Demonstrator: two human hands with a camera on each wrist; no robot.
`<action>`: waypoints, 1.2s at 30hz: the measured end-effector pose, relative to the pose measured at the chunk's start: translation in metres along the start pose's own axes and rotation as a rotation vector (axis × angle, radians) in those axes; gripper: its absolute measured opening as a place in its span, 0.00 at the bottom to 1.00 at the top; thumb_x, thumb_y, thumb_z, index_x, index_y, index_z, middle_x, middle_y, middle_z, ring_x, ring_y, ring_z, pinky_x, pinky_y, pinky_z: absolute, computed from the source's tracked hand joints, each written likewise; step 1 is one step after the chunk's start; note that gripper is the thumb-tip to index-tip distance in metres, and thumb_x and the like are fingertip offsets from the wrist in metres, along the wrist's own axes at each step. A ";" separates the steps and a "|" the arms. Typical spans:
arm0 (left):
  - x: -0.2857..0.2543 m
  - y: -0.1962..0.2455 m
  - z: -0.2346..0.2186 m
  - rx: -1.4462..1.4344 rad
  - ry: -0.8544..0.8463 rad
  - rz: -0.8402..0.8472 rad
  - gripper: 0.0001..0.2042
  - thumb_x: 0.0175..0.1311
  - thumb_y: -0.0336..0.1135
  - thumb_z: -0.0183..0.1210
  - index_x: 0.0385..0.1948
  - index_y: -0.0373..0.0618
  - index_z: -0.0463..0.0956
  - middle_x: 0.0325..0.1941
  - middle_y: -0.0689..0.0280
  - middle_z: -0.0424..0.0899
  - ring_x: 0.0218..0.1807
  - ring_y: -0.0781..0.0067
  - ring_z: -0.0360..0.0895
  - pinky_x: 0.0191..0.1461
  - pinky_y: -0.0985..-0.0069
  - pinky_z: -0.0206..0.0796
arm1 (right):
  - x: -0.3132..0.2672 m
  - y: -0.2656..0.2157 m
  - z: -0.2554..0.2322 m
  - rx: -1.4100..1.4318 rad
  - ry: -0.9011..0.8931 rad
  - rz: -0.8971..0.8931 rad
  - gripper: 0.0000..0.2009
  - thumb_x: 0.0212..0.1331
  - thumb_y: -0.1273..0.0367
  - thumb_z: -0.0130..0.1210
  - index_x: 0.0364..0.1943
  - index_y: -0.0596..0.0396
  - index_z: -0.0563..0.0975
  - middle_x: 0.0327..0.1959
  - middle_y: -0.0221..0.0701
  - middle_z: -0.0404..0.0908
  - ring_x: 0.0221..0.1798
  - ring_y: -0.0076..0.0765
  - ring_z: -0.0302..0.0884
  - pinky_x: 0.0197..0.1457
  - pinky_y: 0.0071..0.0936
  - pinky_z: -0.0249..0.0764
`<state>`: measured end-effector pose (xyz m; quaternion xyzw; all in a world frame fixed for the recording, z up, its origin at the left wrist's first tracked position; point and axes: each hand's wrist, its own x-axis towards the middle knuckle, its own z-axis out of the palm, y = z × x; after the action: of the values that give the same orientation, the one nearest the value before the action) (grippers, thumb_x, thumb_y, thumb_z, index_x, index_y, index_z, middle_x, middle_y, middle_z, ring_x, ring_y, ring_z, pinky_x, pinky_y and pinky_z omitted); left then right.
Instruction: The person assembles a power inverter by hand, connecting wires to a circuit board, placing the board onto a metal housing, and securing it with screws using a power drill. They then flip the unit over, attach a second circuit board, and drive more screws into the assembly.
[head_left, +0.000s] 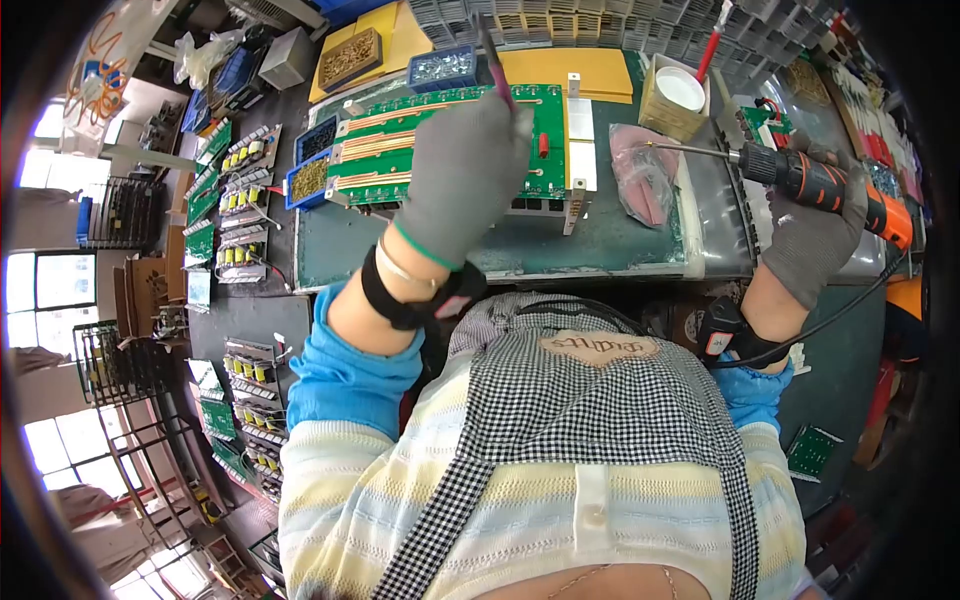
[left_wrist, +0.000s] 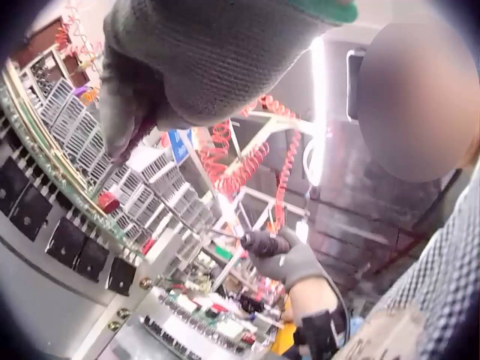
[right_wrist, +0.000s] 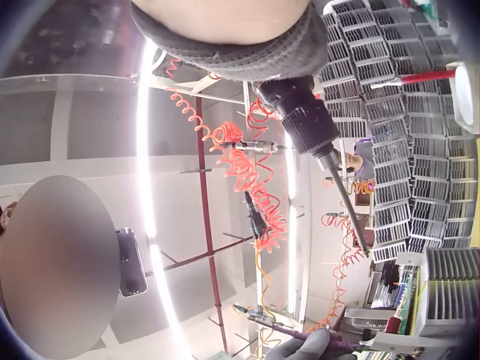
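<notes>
In the head view my grey-gloved left hand (head_left: pixel 465 170) is raised over a green circuit board (head_left: pixel 440 145) and pinches a thin dark-pink tool (head_left: pixel 493 55) that points up and away. My right hand (head_left: pixel 815 225) grips an orange and black electric screwdriver (head_left: pixel 830 190), its long bit (head_left: pixel 690 150) pointing left over the mat. The left wrist view shows the left glove (left_wrist: pixel 150 82) above the board's edge (left_wrist: pixel 52 180), with the right hand (left_wrist: pixel 289 262) and driver beyond. In the right wrist view the driver's black nose (right_wrist: pixel 304 116) and bit (right_wrist: pixel 349 202) stick out from under the glove.
The board lies on a green mat (head_left: pixel 560 240). A pink plastic bag (head_left: pixel 640 170) sits to its right, a pot of white paste (head_left: pixel 680 90) behind. Blue bins of small parts (head_left: pixel 440 65) and rows of grey heat sinks (head_left: pixel 600 20) line the back. More boards (head_left: pixel 240 200) fill the left side.
</notes>
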<state>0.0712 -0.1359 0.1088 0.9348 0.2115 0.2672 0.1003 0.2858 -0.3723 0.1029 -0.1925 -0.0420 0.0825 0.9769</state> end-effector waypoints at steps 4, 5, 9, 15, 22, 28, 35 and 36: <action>0.016 -0.003 0.001 0.020 -0.078 -0.019 0.15 0.64 0.42 0.55 0.22 0.40 0.77 0.17 0.55 0.77 0.23 0.52 0.78 0.29 0.62 0.69 | 0.002 -0.006 -0.002 -0.045 0.043 -0.061 0.14 0.55 0.68 0.56 0.39 0.64 0.69 0.33 0.42 0.71 0.38 0.43 0.74 0.61 0.58 0.69; 0.019 -0.001 0.000 0.031 -0.095 -0.024 0.15 0.64 0.42 0.55 0.22 0.40 0.77 0.17 0.55 0.77 0.23 0.52 0.78 0.30 0.61 0.69 | -0.001 -0.005 -0.001 -0.068 0.005 -0.083 0.14 0.55 0.68 0.56 0.39 0.64 0.69 0.33 0.41 0.71 0.39 0.43 0.74 0.61 0.57 0.69; 0.023 0.004 -0.004 0.076 -0.205 -0.012 0.15 0.65 0.42 0.54 0.24 0.40 0.78 0.18 0.54 0.78 0.24 0.53 0.78 0.30 0.62 0.70 | -0.013 -0.005 0.003 -0.120 -0.140 -0.109 0.15 0.56 0.66 0.56 0.40 0.62 0.69 0.34 0.39 0.72 0.41 0.41 0.74 0.60 0.54 0.70; 0.004 -0.012 -0.021 -0.395 0.295 0.130 0.08 0.69 0.33 0.51 0.40 0.41 0.77 0.24 0.65 0.82 0.25 0.80 0.78 0.30 0.81 0.70 | -0.063 0.039 0.053 -0.258 -0.396 -0.099 0.15 0.57 0.64 0.54 0.42 0.60 0.70 0.36 0.36 0.74 0.44 0.37 0.74 0.61 0.49 0.69; -0.040 -0.063 0.039 -0.600 0.553 0.118 0.05 0.67 0.28 0.52 0.41 0.41 0.72 0.44 0.57 0.79 0.38 0.61 0.81 0.40 0.73 0.74 | -0.085 0.094 0.074 -0.410 -0.776 -0.076 0.31 0.57 0.71 0.52 0.66 0.55 0.55 0.38 0.35 0.74 0.41 0.36 0.75 0.57 0.50 0.71; -0.037 -0.064 0.044 -0.631 0.578 0.122 0.06 0.66 0.28 0.53 0.42 0.42 0.72 0.44 0.57 0.79 0.42 0.59 0.80 0.43 0.72 0.74 | -0.087 0.108 0.076 -0.397 -0.835 -0.066 0.37 0.55 0.75 0.54 0.69 0.54 0.49 0.37 0.35 0.75 0.38 0.35 0.77 0.53 0.48 0.73; -0.037 -0.063 0.043 -0.651 0.541 0.110 0.06 0.65 0.27 0.53 0.42 0.41 0.72 0.44 0.57 0.79 0.42 0.57 0.80 0.44 0.71 0.73 | -0.090 0.111 0.086 -0.488 -0.926 -0.037 0.39 0.54 0.78 0.54 0.70 0.54 0.46 0.38 0.35 0.75 0.39 0.33 0.77 0.53 0.44 0.74; -0.037 -0.064 0.043 -0.659 0.534 0.108 0.06 0.65 0.27 0.53 0.42 0.41 0.72 0.43 0.57 0.79 0.42 0.57 0.80 0.44 0.71 0.73 | -0.090 0.114 0.090 -0.519 -0.964 -0.045 0.40 0.54 0.79 0.54 0.70 0.53 0.45 0.38 0.34 0.75 0.39 0.32 0.77 0.53 0.44 0.74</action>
<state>0.0442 -0.0990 0.0372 0.7605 0.0843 0.5581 0.3211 0.1705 -0.2508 0.1375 -0.3668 -0.5077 0.1275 0.7690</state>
